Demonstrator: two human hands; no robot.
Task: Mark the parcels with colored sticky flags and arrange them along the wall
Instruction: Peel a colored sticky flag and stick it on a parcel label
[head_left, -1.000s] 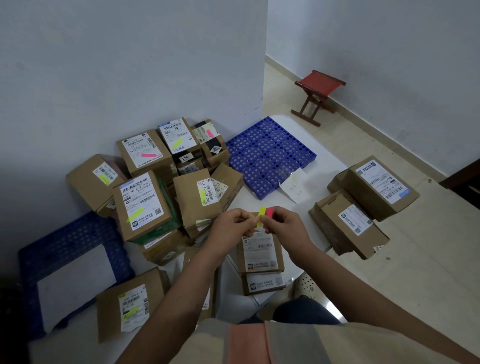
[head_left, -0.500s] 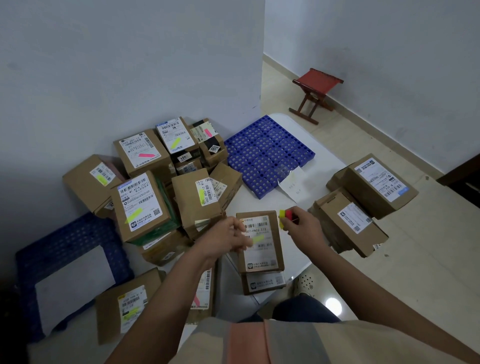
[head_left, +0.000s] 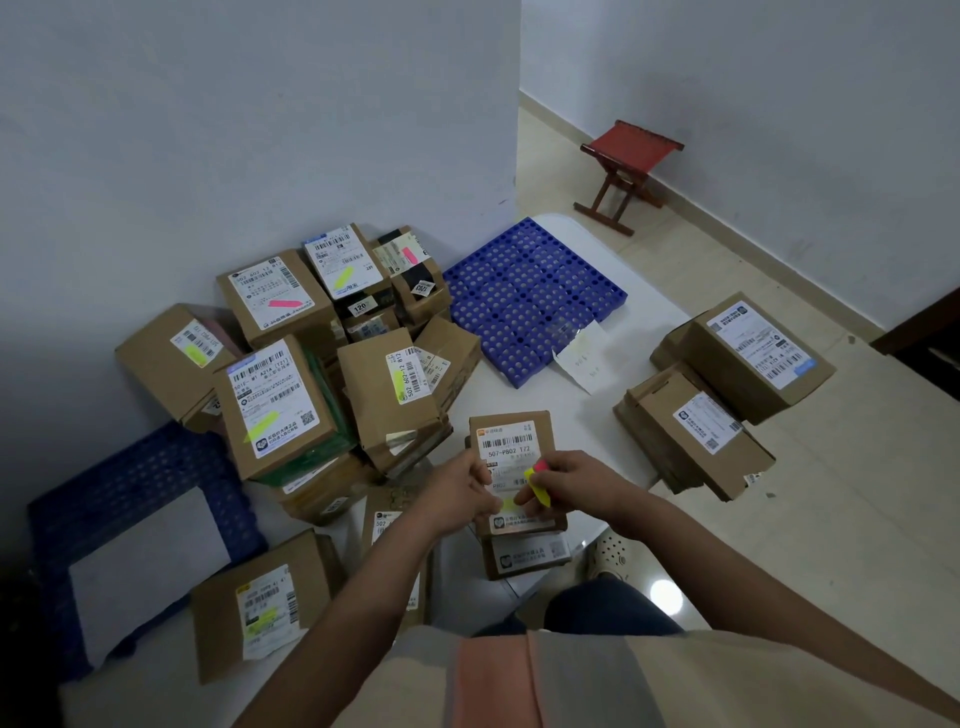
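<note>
Flagged parcels (head_left: 280, 400) are piling against the wall (head_left: 208, 130) in the left half of the frame; two unflagged ones (head_left: 696, 431) are waiting centre right. The parcel in hand (head_left: 511, 441) is lying low centre on a stack. Left hand (head_left: 457, 491), grip pinching, is laying a yellow flag (head_left: 508, 503) onto its label. Right hand (head_left: 571, 486), grip pinching the flag pad (head_left: 536, 479), is hovering beside. Advice, as judgement: press the flag flat, clear of the barcode, before lifting the parcel.
</note>
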